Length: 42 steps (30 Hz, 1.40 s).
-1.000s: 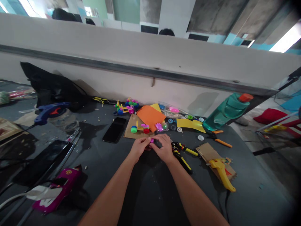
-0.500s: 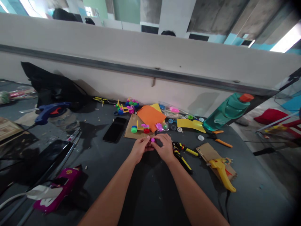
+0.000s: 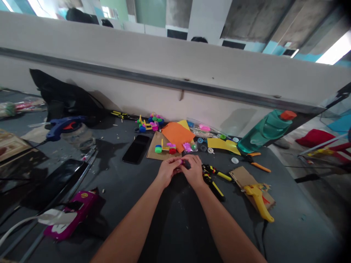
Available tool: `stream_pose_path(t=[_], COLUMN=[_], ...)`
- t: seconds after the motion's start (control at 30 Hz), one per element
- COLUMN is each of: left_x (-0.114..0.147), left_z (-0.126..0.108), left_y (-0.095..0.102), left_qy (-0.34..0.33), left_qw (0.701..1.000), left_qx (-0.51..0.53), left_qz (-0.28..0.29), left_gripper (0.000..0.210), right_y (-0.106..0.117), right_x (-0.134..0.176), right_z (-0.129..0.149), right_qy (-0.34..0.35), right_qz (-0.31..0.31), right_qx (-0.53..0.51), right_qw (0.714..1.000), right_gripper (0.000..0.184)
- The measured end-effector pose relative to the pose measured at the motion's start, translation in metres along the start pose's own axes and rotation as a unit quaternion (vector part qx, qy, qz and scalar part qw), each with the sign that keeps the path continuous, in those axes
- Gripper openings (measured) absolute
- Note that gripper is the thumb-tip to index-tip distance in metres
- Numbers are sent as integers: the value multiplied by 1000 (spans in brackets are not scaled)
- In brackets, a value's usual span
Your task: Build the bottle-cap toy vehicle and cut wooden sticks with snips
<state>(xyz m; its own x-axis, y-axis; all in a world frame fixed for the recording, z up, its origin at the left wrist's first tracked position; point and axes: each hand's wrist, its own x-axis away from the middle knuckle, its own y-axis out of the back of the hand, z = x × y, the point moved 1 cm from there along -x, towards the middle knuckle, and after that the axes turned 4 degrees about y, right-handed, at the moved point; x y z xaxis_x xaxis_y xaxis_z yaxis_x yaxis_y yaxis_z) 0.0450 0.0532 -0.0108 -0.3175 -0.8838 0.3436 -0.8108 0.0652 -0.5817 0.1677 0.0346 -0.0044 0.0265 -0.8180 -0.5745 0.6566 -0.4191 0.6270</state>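
Over the dark table, my left hand (image 3: 168,171) and my right hand (image 3: 192,170) meet with fingertips pinched together around a small purple piece (image 3: 182,162). The fingers cover most of it, so its exact kind does not show. Just beyond them, a small toy vehicle (image 3: 165,147) with green, blue and red wheels and a yellow frame rests on a cardboard sheet (image 3: 153,151). An orange sheet (image 3: 177,133) and a small bag of purple bits (image 3: 188,147) lie behind my hands. Yellow-and-black pliers (image 3: 215,187) are right beside my right hand.
To the left are a phone (image 3: 136,149), a blue glue gun (image 3: 64,126) and a magenta power strip (image 3: 71,216). On the right stand or lie a green bottle (image 3: 264,131), orange-handled pliers (image 3: 259,166) and a yellow glue gun (image 3: 259,201) on cardboard. More colourful toy parts (image 3: 149,124) sit near the wall.
The purple piece, plainer to see before, is now mostly covered by my closing fingers. The whole view has shifted slightly; the things on the table stay put.
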Motion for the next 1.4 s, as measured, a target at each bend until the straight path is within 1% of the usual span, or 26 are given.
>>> stream_pose_path(t=[0.07, 0.17, 0.27, 0.33, 0.37, 0.47, 0.5, 0.53, 0.6, 0.67, 0.73, 0.8, 0.87, 0.93, 1.03, 1.07, 1.13, 1.17, 1.23, 1.3, 1.33, 1.4], left_x=[0, 0, 0, 0, -1, -1, -2, -2, -2, -2, -1, -1, 0, 0, -1, -1, -1, -1, 0, 1, 1, 0], left_z=[0, -2, -4, -4, -3, -1, 0, 0, 0, 0, -1, -2, -2, -2, -2, -2, -3, -3, -4, -5, -5, -5], left_y=[-1, -1, 0, 0, 0, 0, 0, 0, 0, 0, 0, 0, 0, 0, -1, -1, -2, -2, -3, -3, -3, -4], left_qy=[-6, -9, -3, 0, -1, -4, -5, -5, -2, 5, 14, 22, 27, 30, 38, 41, 44, 45, 45, 44, 44, 44], left_qw=[1000, 1000, 1000, 1000, 1000, 1000, 1000, 1000, 1000, 1000, 1000, 999, 999, 999, 999, 999, 999, 999, 999, 999, 999, 999], left_qx=[-4, -1, 9, 7, 2, -15, -19, -22, -25, -24, -23, -21, -19, -17, -18, -17, -12, -9, -5, -2, -1, -1], left_qz=[-4, -7, -6, -4, -3, 3, 5, 6, 8, 9, 9, 11, 15, 19, 20, 19, 15, 13, 8, 3, 2, 2], left_gripper=[18, 18, 16, 15, 15, 18, 20, 21, 21, 19, 16, 15, 15, 15, 16, 17, 17, 17, 17, 18, 19, 20], right_y=[2, 11, 33, 55, 66, 94, 99, 101, 99, 90, 80, 74, 74, 78, 86, 86, 81, 75, 59, 42, 35, 25], right_x=[1, -3, -15, -25, -30, -39, -40, -40, -39, -37, -36, -36, -36, -36, -35, -34, -35, -35, -35, -35, -34, -30], right_z=[5, 14, 14, 0, -10, -51, -64, -76, -94, -105, -111, -114, -116, -113, -99, -91, -71, -61, -40, -23, -16, -6], right_qy=[1, 10, 39, 42, 28, -68, -104, -138, -188, -205, -207, -208, -207, -207, -192, -180, -155, -157, -186, -198, -195, -197], right_qz=[6, 31, 48, 25, 13, -18, -11, 9, 44, 61, 67, 72, 74, 74, 57, 39, 1, -16, -37, -42, -37, -38], right_qx=[23, 64, 82, 86, 92, 136, 155, 178, 220, 230, 224, 216, 206, 198, 176, 154, 85, 39, -84, -199, -238, -271], right_qw=[1000, 997, 995, 995, 995, 988, 982, 974, 956, 949, 950, 951, 954, 955, 964, 971, 984, 987, 978, 959, 951, 941], right_gripper=[15, 23, 30, 29, 26, 22, 21, 19, 18, 19, 17, 10, 8, 13, 20, 21, 21, 22, 23, 26, 27, 23])
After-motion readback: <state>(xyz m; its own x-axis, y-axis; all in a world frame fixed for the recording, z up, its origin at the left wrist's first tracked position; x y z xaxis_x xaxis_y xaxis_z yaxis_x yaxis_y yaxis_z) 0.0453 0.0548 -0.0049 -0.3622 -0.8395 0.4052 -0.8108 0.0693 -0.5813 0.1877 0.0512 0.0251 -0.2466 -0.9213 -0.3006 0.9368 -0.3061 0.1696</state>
